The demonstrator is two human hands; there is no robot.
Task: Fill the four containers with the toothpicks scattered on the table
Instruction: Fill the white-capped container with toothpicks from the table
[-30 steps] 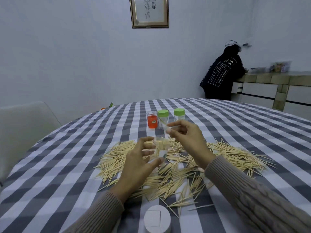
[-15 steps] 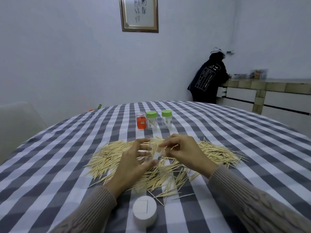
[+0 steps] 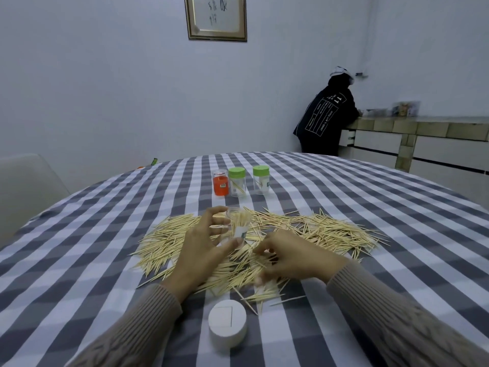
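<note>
A wide pile of toothpicks (image 3: 325,230) lies across the checked table (image 3: 344,197). My left hand (image 3: 203,247) grips a small clear container (image 3: 238,225) upright above the pile, with several toothpicks standing in it. My right hand (image 3: 288,258) is down on the toothpicks to its right, fingers curled and pinching at them. Further back stand an orange-labelled clear container (image 3: 220,182) and two clear containers with green lids (image 3: 237,181) (image 3: 261,179). A white round lid (image 3: 227,324) sits at the near edge.
A pale chair (image 3: 23,186) stands at the table's left. A person in a dark jacket (image 3: 326,120) leans at a counter (image 3: 423,128) at the back right, far from the table. A framed picture (image 3: 216,17) hangs on the wall.
My right hand has dropped from the container's mouth down to the toothpick pile on the right. My left hand still holds the clear container.
</note>
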